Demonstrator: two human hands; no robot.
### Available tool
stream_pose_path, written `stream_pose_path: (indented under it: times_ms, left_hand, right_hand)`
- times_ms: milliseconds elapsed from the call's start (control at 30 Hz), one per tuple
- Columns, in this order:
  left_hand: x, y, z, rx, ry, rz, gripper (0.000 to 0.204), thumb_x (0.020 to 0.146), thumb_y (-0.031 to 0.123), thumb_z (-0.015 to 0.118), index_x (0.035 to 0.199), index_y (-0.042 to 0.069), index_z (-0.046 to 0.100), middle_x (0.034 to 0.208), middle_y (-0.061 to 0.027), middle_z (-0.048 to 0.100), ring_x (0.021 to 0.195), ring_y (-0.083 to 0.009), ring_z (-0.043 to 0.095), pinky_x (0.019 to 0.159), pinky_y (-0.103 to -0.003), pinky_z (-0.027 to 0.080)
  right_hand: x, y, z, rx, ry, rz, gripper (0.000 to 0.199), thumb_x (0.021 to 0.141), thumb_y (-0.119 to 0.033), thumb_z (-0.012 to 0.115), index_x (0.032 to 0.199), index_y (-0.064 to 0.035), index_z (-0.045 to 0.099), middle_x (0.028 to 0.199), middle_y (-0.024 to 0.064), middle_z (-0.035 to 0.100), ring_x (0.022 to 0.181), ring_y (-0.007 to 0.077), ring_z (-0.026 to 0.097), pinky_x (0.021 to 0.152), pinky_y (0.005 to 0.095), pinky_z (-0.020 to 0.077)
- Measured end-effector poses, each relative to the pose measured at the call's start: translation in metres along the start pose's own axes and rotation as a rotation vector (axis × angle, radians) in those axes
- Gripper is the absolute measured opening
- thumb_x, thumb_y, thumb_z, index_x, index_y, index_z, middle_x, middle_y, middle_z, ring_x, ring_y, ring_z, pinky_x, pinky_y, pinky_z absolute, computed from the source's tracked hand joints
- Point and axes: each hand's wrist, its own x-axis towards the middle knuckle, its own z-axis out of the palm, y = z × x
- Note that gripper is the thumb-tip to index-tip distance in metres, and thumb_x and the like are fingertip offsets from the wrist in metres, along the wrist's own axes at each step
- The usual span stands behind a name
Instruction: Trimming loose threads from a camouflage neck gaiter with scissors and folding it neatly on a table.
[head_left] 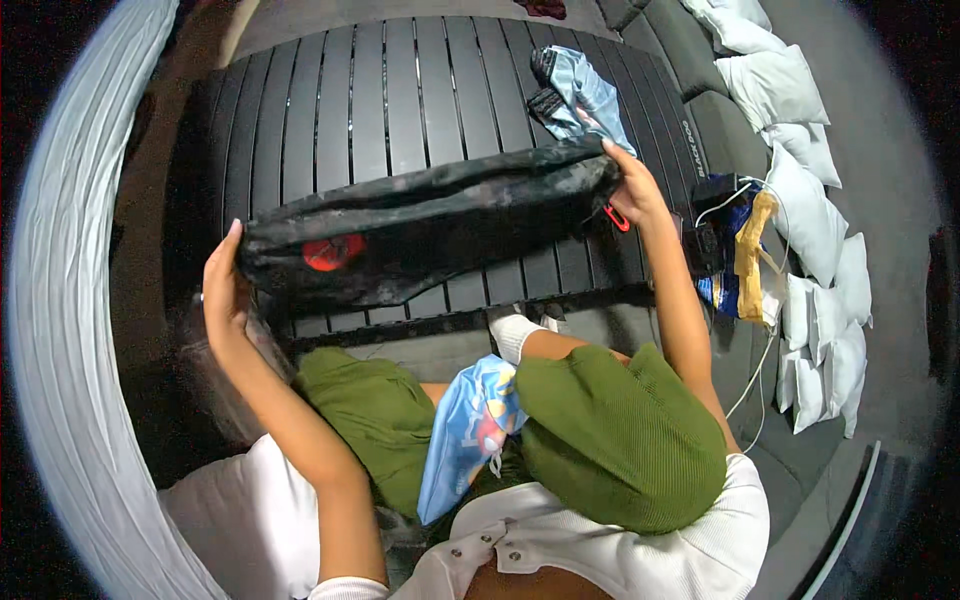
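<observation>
Dark cloth: stretched lengthwise between your hands, over the counter's near half; you can't tell if it touches the slats.
Cloth ends: probably light, soft and floppy; hold by these edges, away from the red patch.
Left hand: pinched closed on your left end.
Right hand: thumb above, gripping the other end; red loop just below.
Counter: slats reach past the dark cloth to the far edge, giving you forward room.
Blue cloth: just beyond your right hand; mind it.
</observation>
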Motion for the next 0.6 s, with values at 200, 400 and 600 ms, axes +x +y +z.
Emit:
stream_pose_path:
  times_ms: [200,400,600]
  left_hand:
    - [0.029,-0.028,-0.021,0.157,-0.080,-0.079,0.015,0.083,0.022,0.061,0.084,0.007,0.061,0.078,0.0021,0.061,0.064,-0.0067,0.053,0.060,-0.021,0.042]
    - [0.015,-0.018,0.018,0.102,-0.108,-0.146,0.014,0.084,0.022,0.060,0.082,0.008,0.061,0.074,0.0028,0.060,0.060,-0.0060,0.051,0.056,-0.021,0.040]
    - [0.001,-0.008,0.009,0.229,-0.025,-0.168,0.018,0.083,0.025,0.061,0.077,0.008,0.061,0.072,0.0026,0.059,0.059,-0.0064,0.051,0.054,-0.022,0.039]
  right_hand:
    - [0.007,0.023,0.017,-0.121,0.079,0.063,0.020,0.077,-0.011,0.066,0.095,-0.0052,0.058,0.093,0.0020,0.061,0.087,0.0124,0.057,0.081,0.0277,0.0433]
    - [0.030,0.024,-0.085,-0.104,-0.133,0.154,0.010,0.074,-0.005,0.064,0.082,-0.0080,0.059,0.091,-0.0007,0.059,0.081,0.0097,0.055,0.077,0.0245,0.0400]
    - [0.002,0.036,-0.015,-0.380,-0.162,0.304,0.024,0.073,-0.009,0.066,0.094,-0.0060,0.056,0.087,-0.0020,0.059,0.072,0.0070,0.052,0.061,0.0167,0.0359]
